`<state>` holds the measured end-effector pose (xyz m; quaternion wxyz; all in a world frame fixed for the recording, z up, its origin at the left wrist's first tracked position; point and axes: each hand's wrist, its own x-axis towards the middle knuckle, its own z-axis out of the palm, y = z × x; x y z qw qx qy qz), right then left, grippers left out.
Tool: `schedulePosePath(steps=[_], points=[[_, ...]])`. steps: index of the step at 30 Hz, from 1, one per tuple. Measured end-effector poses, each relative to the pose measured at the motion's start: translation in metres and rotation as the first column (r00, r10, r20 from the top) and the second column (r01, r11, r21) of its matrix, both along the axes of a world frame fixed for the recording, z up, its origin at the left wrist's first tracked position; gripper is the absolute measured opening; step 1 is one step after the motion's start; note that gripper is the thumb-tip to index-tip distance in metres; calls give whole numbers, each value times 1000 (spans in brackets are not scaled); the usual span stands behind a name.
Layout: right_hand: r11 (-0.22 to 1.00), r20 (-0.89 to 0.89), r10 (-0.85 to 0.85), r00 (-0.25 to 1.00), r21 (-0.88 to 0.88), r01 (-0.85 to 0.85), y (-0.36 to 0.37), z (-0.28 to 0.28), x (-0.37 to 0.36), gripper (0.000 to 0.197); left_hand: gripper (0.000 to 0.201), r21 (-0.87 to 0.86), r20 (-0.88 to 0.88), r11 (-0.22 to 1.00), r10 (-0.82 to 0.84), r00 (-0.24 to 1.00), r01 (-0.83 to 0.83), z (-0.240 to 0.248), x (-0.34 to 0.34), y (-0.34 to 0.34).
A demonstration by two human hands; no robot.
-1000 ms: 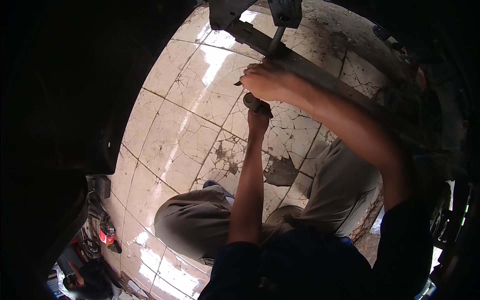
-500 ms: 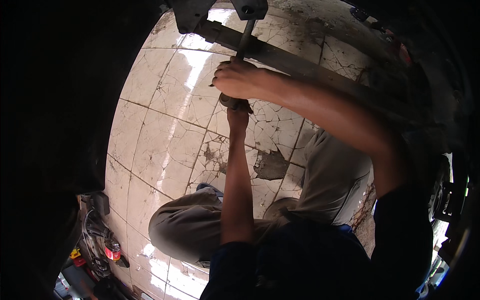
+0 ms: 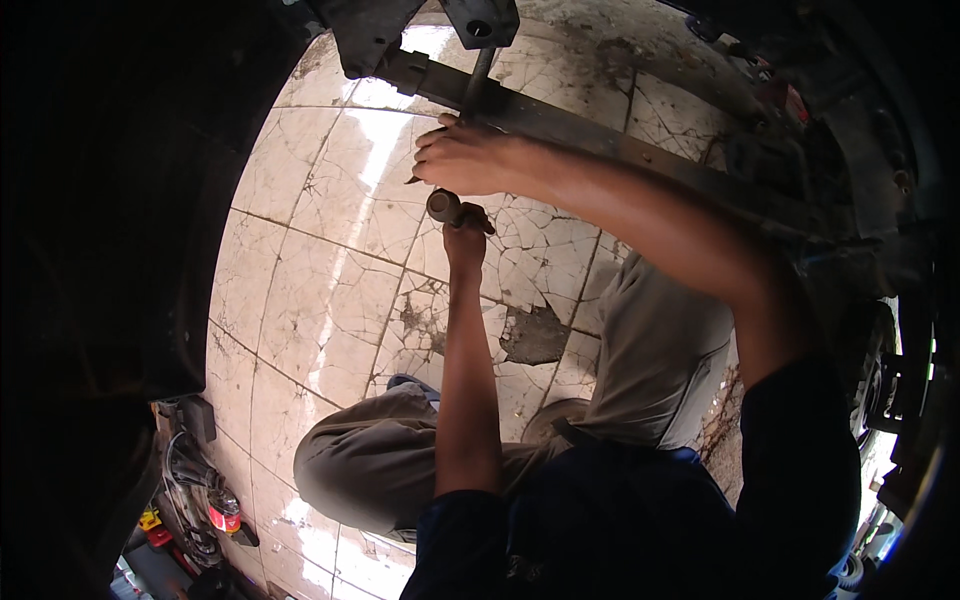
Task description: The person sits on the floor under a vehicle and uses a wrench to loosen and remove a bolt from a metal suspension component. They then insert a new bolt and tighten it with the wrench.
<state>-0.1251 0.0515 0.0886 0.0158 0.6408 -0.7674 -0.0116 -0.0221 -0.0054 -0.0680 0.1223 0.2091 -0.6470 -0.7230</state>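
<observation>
My right hand [image 3: 465,160] reaches across from the right. Its fingers are curled at the lower part of a dark metal rod [image 3: 478,85], which hangs from a metal bracket [image 3: 480,28]. A thin dark tip [image 3: 412,181] sticks out under those fingers; I cannot tell what it belongs to. Just below, my left hand [image 3: 466,238] is closed on a dark metal piece with a round, cylindrical end [image 3: 442,206]. That round end faces up and sits apart from my right hand. My fingers hide the rest of the piece.
A long dark bar [image 3: 580,130] runs behind my right forearm. Cracked pale tiles [image 3: 330,230] cover the floor, with one broken patch [image 3: 535,334]. A bottle with a red label [image 3: 224,512] and various parts lie at lower left. Dark vehicle parts crowd both sides.
My left hand and the round-ended piece have moved slightly down and away from my right hand, so the round end shows more fully. My right hand stays at the rod. The whole view has shifted slightly.
</observation>
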Motion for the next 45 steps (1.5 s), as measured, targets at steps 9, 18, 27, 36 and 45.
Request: schedulePosePath(steps=[9,18,27,36,45], points=[[997,227,47,973,48,-59,0,11,12,23,20,9,9,1000,14,1000,-15,5,3,-2],[966,75,150,986,-225,-130,-4,35,34,32,22,-9,22,1000,21,1000,-21,0,2,-3],[993,128,105,986,-63,-97,5,12,-6,35,18,-3,28,1000,25,999,-25,5,3,1],[994,264,5,965,-108,25,-3,2,-9,22,18,-25,3,999,30,1000,-30,4,3,1],[988,267,-143,953,-24,154,-6,-12,-16,26,19,1,10,1000,30,1000,-30,3,-1,6]])
